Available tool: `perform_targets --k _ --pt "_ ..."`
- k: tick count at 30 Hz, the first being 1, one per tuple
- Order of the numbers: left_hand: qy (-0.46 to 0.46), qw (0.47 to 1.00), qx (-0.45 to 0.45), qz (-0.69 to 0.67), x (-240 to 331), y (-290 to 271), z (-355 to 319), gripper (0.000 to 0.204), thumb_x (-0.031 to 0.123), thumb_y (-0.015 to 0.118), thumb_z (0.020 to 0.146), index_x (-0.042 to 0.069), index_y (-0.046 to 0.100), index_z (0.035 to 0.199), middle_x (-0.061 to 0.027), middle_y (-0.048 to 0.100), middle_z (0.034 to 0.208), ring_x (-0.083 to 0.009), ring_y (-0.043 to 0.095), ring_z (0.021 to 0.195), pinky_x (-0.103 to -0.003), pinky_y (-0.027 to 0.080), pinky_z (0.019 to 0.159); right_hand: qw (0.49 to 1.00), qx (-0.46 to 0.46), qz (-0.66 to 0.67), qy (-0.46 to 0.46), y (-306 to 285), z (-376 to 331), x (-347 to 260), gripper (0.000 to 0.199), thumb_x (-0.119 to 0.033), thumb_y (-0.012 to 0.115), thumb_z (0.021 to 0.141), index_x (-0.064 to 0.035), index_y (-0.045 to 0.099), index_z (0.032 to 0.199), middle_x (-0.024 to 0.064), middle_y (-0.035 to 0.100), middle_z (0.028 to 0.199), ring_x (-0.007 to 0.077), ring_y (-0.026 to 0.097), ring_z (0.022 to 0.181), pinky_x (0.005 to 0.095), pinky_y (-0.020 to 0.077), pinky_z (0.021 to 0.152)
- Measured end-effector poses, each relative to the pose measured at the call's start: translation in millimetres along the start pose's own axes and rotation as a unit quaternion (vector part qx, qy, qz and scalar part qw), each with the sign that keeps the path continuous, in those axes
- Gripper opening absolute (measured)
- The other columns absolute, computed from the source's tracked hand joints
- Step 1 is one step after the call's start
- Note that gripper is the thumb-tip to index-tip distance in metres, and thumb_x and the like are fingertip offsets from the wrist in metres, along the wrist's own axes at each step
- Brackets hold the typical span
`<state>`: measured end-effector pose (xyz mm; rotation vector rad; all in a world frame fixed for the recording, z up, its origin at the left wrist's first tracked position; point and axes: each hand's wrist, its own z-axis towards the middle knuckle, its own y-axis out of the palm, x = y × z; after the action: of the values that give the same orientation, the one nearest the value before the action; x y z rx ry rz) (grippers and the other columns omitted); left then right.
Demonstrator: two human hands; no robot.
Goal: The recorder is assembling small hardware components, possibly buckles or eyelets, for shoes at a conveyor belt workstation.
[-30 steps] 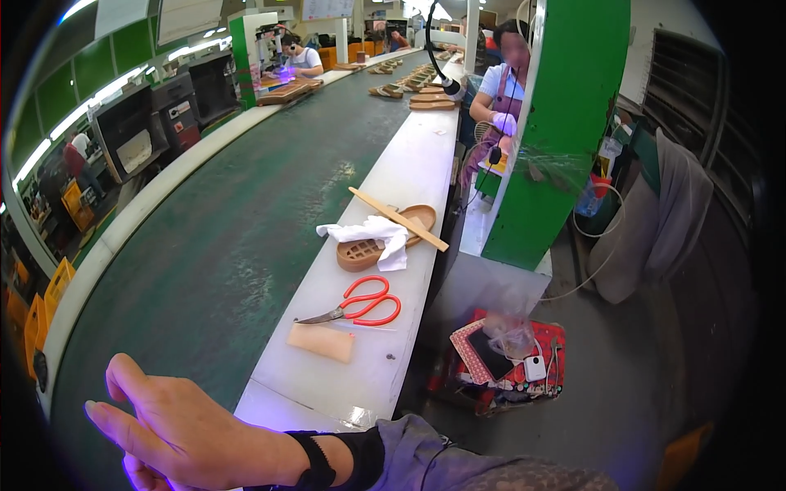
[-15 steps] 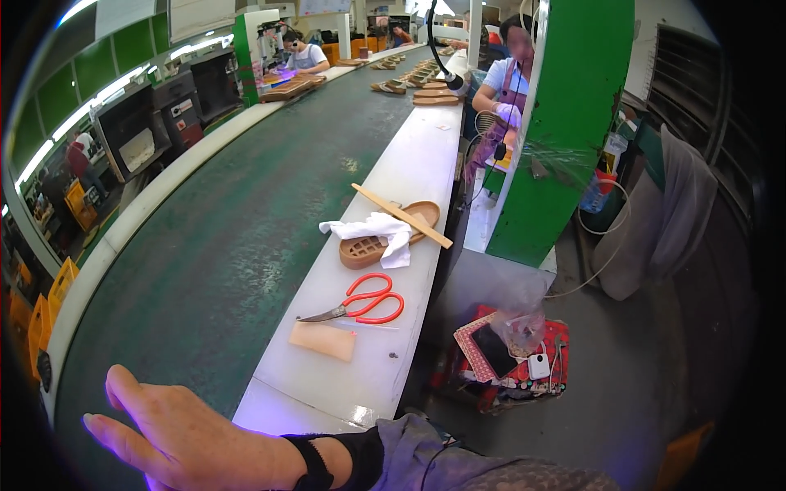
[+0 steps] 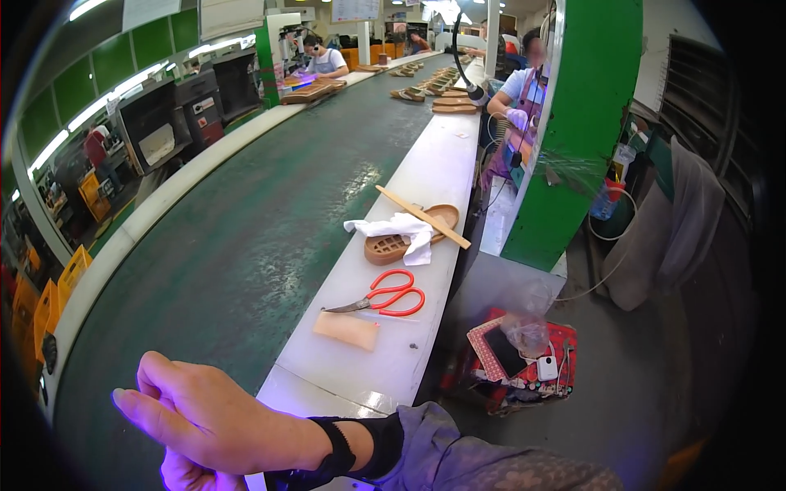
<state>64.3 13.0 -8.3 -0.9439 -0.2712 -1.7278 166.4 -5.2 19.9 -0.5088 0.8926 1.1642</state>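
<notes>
Your right hand (image 3: 209,417) reaches in from the lower edge and lies across the dark green conveyor belt (image 3: 246,229), fingers stretched out flat and together, empty, with a black strap round the wrist; you can see its back only, so whether the palm touches the belt cannot be told. A second set of fingertips shows just under it at the bottom edge, likely your left hand (image 3: 182,473), but too little of it is in view to tell how its fingers stand. Nearest your hand, on the white side shelf (image 3: 426,176) that runs along the belt's right edge, lies a flat pale tan pad (image 3: 347,330). Just beyond the pad are red-handled scissors (image 3: 383,297), blades closed and pointing left toward the belt. Farther up the shelf a brown shoe sole (image 3: 403,237) lies tread up, with a white rag (image 3: 401,229) draped over it and a thin wooden stick (image 3: 422,216) resting slantwise across both. To the right of the shelf stands a green pillar (image 3: 577,139), and on the floor below it sits a red basket (image 3: 514,360) of small items
</notes>
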Motion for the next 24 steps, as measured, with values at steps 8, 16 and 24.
perform_targets --k 8,16,24 --pt "-0.021 0.998 0.054 -0.034 7 -1 2 0.032 0.014 0.063 0.079 -0.009 0.057 0.100 -0.0062 0.061 0.091 -0.0100 0.055 0.082 -0.020 0.041 0.072 0.996 -0.023 0.082 0.001 11 -2 -2 0.037 -0.031 0.043 0.089 0.0000 0.037 0.070 0.0128 0.044 0.054 0.0188 0.041 0.049 0.0323 0.0369 0.050" --pt "-0.063 0.994 0.087 0.009 0 -14 -2 0.013 0.006 0.061 0.078 -0.006 0.060 0.084 -0.0026 0.059 0.075 -0.0082 0.051 0.068 -0.019 0.039 0.061 0.974 -0.037 0.217 0.057 25 -3 5 0.032 -0.028 0.044 0.089 -0.0023 0.037 0.071 0.0027 0.036 0.056 0.0087 0.030 0.056 0.0263 0.0327 0.050" --pt "-0.080 0.983 0.150 -0.067 -12 -17 -4 0.014 0.003 0.064 0.075 -0.006 0.061 0.085 -0.0027 0.059 0.075 -0.0071 0.050 0.067 -0.017 0.038 0.060 0.968 -0.042 0.242 0.056 33 0 22 0.027 -0.029 0.041 0.090 -0.0036 0.042 0.080 -0.0033 0.037 0.064 0.0019 0.035 0.061 0.0190 0.0330 0.053"
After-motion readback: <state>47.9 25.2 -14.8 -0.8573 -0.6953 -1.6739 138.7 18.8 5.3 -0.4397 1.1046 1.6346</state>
